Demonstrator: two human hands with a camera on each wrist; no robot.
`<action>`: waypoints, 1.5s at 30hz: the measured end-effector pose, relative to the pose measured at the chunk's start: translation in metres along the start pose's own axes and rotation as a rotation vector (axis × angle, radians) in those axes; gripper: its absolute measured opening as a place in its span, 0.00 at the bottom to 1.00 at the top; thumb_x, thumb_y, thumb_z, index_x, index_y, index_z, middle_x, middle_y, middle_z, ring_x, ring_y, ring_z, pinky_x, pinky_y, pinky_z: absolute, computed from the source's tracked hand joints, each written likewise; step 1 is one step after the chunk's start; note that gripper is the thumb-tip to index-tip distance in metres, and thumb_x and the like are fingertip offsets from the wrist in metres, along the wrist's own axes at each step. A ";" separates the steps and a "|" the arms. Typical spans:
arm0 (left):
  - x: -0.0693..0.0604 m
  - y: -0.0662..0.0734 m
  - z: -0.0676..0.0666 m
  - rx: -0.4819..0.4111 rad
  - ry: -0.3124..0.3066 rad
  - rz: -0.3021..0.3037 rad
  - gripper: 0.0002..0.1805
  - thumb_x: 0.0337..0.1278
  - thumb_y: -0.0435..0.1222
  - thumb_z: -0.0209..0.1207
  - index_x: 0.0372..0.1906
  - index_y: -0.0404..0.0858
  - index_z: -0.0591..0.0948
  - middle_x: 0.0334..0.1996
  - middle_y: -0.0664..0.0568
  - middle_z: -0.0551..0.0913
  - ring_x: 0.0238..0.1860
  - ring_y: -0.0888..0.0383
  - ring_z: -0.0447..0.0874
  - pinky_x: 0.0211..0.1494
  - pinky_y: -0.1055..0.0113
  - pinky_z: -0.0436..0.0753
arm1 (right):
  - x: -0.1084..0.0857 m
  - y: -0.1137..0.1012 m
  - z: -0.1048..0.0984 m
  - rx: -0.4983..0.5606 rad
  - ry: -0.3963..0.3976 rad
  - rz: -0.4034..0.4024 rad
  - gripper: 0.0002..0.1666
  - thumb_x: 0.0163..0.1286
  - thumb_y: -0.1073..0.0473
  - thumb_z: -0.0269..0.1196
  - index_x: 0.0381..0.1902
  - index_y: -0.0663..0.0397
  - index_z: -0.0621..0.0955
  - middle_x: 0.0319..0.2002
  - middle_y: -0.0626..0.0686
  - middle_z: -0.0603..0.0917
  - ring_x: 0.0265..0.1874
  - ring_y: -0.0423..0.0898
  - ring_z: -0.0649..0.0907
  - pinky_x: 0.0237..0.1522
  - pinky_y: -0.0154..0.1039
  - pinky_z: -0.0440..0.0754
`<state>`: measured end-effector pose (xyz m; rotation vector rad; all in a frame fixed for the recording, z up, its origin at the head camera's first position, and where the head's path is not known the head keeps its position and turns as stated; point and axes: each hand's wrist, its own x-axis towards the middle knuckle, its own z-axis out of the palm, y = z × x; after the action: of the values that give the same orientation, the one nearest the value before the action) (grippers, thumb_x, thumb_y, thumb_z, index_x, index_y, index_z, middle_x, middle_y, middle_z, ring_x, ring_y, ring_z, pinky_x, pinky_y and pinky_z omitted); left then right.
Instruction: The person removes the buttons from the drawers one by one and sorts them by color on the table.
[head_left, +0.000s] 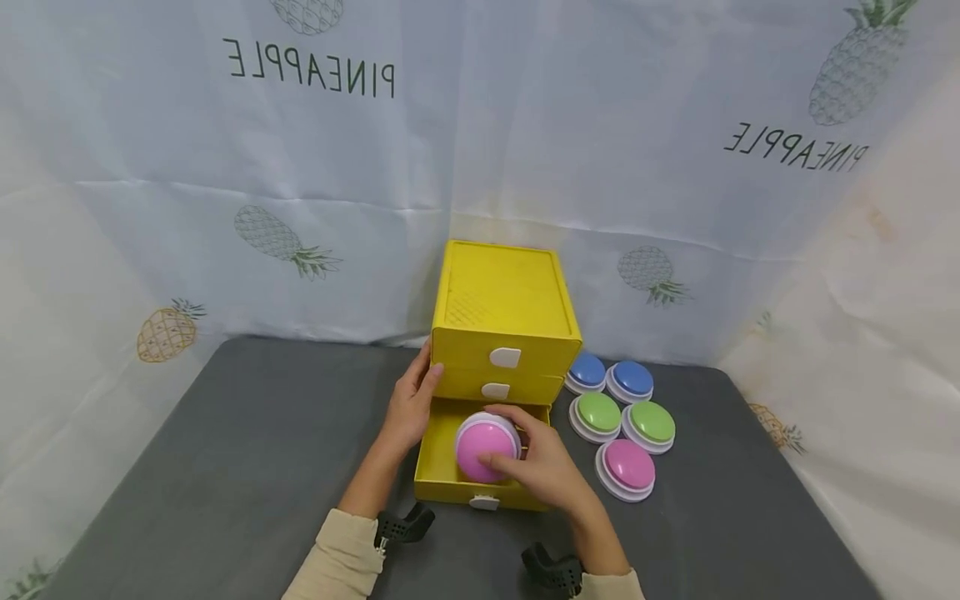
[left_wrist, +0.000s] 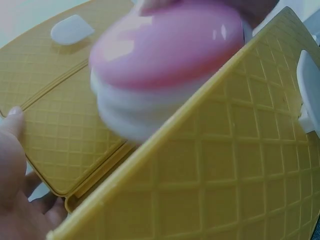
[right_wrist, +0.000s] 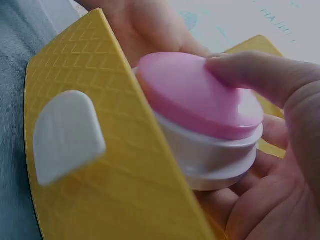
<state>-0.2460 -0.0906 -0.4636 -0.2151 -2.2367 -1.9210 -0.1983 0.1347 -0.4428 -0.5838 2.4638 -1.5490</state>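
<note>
My right hand [head_left: 543,461] grips a pink buzzer button [head_left: 482,450] with a white base, thumb on the dome and fingers round its far side. The button is tilted and held inside the pulled-out bottom drawer [head_left: 438,471] of a yellow drawer box [head_left: 504,292]. In the right wrist view the thumb presses on the pink dome [right_wrist: 195,95], behind the drawer's front panel [right_wrist: 125,195]. On the box's left side rests my left hand [head_left: 408,404], its thumb by the front corner and its fingers along the side wall.
To the right of the box lie two blue buttons [head_left: 632,379], two green buttons [head_left: 651,422] and another pink button [head_left: 628,465]. All stand on the dark grey table [head_left: 247,467]. A pineapple-print curtain [head_left: 360,142] hangs close behind the box.
</note>
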 end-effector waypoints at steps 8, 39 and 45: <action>0.001 -0.003 -0.004 -0.007 -0.021 0.009 0.32 0.81 0.44 0.46 0.82 0.49 0.53 0.81 0.49 0.57 0.81 0.48 0.56 0.81 0.46 0.58 | -0.032 0.004 -0.037 0.072 0.104 -0.004 0.32 0.65 0.60 0.70 0.66 0.51 0.76 0.58 0.60 0.81 0.45 0.41 0.86 0.47 0.33 0.86; 0.002 -0.004 -0.002 -0.015 -0.026 -0.001 0.32 0.80 0.45 0.47 0.82 0.49 0.53 0.81 0.50 0.57 0.80 0.49 0.56 0.81 0.46 0.59 | -0.123 0.074 -0.135 0.017 0.766 0.191 0.28 0.67 0.67 0.68 0.65 0.62 0.77 0.47 0.24 0.82 0.43 0.22 0.82 0.42 0.15 0.78; 0.001 -0.006 -0.003 -0.001 -0.031 -0.012 0.32 0.81 0.45 0.46 0.82 0.49 0.53 0.81 0.49 0.57 0.81 0.48 0.56 0.81 0.46 0.58 | -0.123 0.101 -0.127 0.275 0.884 0.182 0.27 0.70 0.69 0.64 0.66 0.64 0.76 0.47 0.33 0.85 0.40 0.28 0.81 0.39 0.18 0.80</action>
<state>-0.2479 -0.0942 -0.4687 -0.2339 -2.2616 -1.9379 -0.1545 0.3294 -0.4844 0.4748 2.6178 -2.3526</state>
